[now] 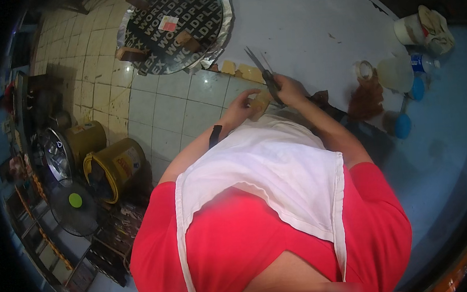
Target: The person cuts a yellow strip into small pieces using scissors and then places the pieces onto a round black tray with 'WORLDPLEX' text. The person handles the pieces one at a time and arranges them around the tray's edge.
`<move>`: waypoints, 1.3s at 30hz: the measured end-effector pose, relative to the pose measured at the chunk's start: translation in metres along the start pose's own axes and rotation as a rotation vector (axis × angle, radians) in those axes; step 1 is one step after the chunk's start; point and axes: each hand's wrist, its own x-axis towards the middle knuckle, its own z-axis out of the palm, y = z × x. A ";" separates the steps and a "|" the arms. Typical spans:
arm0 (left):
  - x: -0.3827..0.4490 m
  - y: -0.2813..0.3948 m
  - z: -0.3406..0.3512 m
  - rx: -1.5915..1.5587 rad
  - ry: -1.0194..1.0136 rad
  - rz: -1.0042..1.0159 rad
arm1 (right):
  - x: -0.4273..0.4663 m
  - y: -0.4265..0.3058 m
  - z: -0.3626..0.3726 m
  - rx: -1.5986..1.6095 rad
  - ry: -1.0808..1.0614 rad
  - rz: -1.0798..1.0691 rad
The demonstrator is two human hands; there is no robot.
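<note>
My right hand is closed around the handles of dark scissors, whose blades stand apart and point up and left. My left hand holds a small yellowish piece between thumb and fingers, just left of the scissor handles. What the piece is made of cannot be told. Several pale yellow pieces lie along the edge of the grey-white surface, beyond my hands. Further off is a round dark printed board edged with foil, with brown blocks on it. A white apron covers my front.
On the right stand a roll of tape, a translucent container, a plastic bottle, blue-lidded jars and a white bucket with cloth. Yellow buckets and a fan stand on the left, beside the tiled floor.
</note>
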 end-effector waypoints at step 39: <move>0.030 -0.058 0.019 0.002 -0.099 -0.202 | 0.040 0.003 -0.038 -0.243 0.105 0.132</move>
